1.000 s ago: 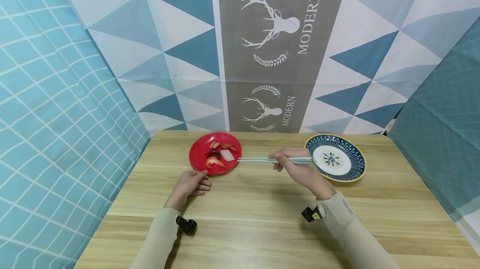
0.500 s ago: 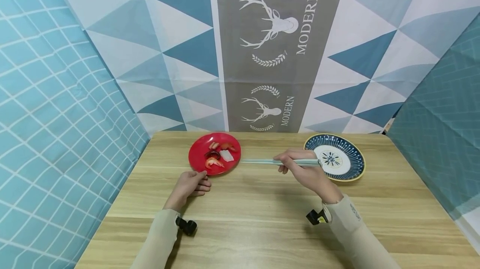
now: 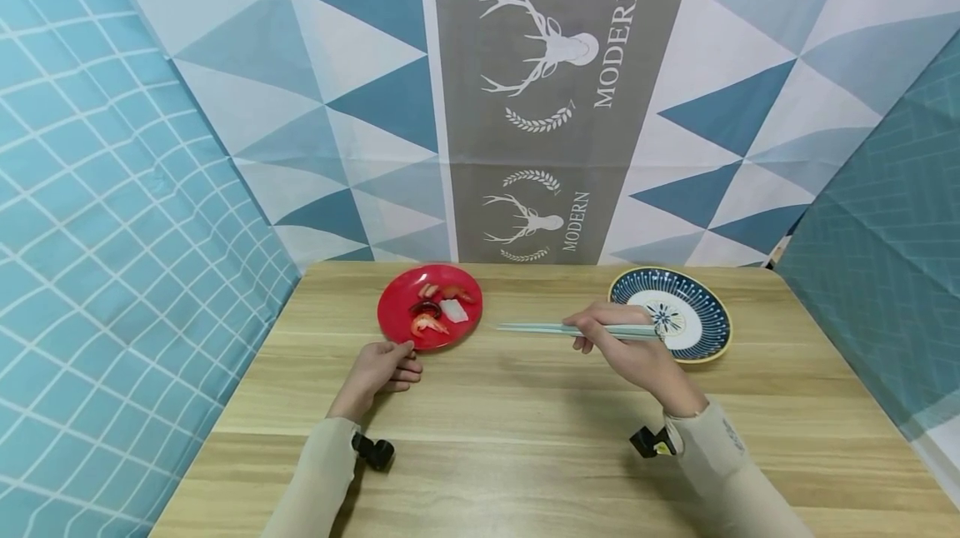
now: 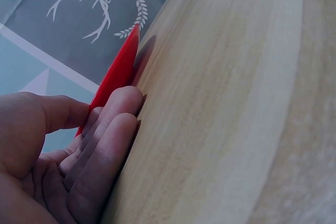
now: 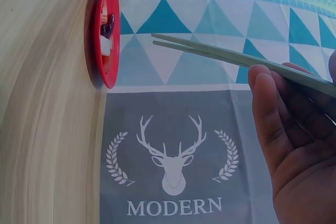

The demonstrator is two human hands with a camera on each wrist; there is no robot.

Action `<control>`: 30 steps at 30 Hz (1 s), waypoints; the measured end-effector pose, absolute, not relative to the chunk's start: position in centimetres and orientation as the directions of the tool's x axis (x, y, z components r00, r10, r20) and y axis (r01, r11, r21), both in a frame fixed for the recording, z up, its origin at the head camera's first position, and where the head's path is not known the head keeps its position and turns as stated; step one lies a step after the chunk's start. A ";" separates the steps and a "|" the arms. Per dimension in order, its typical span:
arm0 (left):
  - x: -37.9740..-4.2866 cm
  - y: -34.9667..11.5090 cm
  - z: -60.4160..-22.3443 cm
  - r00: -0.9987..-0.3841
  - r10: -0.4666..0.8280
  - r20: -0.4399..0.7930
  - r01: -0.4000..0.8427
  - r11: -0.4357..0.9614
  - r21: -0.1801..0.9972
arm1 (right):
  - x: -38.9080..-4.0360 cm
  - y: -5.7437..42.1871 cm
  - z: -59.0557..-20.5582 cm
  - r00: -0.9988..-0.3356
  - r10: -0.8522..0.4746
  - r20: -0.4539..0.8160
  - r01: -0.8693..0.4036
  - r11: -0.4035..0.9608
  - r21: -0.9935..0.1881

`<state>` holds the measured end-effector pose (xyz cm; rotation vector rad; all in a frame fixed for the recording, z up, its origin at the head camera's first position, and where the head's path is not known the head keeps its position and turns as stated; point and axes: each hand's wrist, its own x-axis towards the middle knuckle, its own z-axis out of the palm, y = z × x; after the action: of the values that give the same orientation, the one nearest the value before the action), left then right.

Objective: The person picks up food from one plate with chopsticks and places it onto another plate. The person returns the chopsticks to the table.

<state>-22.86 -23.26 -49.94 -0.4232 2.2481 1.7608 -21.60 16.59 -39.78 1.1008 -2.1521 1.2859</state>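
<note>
My right hand [image 3: 621, 348] grips a pair of pale green chopsticks [image 3: 536, 328], with the tips pointing left in the air. In the right wrist view the chopstick tips [image 5: 157, 39] are slightly apart with nothing between them. My left hand [image 3: 378, 373] pinches the near rim of a red plate [image 3: 392, 309]; the left wrist view shows the thumb above and fingers beneath the edge of the plate [image 4: 118, 69]. On this plate lie an orange-white shrimp [image 3: 427, 324], a white piece [image 3: 453, 311], a dark curled piece [image 3: 426, 308] and other reddish food pieces [image 3: 457, 294].
A blue-and-white patterned plate [image 3: 712, 313] with a yellow rim stands at the back right, partly behind my right hand. The wooden table [image 3: 480, 455] meets a patterned cloth wall [image 3: 517, 213] at its far edge. Blue cloth hangs on both sides.
My right hand has drawn back to the right and slightly nearer, so the chopstick tips have left the red plate's edge. The left hand and both plates stay in place.
</note>
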 end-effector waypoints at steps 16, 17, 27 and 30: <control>-23.0 -23.1 -49.9 -0.924 -0.064 -0.377 -0.382 0.220 0.898 | -20.5 18.5 -39.5 -0.646 -0.386 0.658 -0.761 0.260 -0.595; -23.1 -23.2 -50.0 -0.924 -0.063 -0.376 -0.381 0.219 0.898 | -20.5 18.6 -39.5 -0.648 -0.386 0.656 -0.759 0.261 -0.597; -23.0 -23.4 -49.9 -0.922 -0.058 -0.382 -0.385 0.216 0.897 | -20.3 19.5 -39.6 -0.639 -0.382 0.668 -0.767 0.244 -0.593; -23.1 -23.4 -49.8 -0.923 -0.055 -0.382 -0.384 0.216 0.898 | -20.2 19.7 -39.6 -0.638 -0.377 0.671 -0.767 0.235 -0.597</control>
<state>-23.06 -23.38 -49.84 -0.4145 2.2250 1.7662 -20.23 19.71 -39.57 1.0524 -2.1270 1.3738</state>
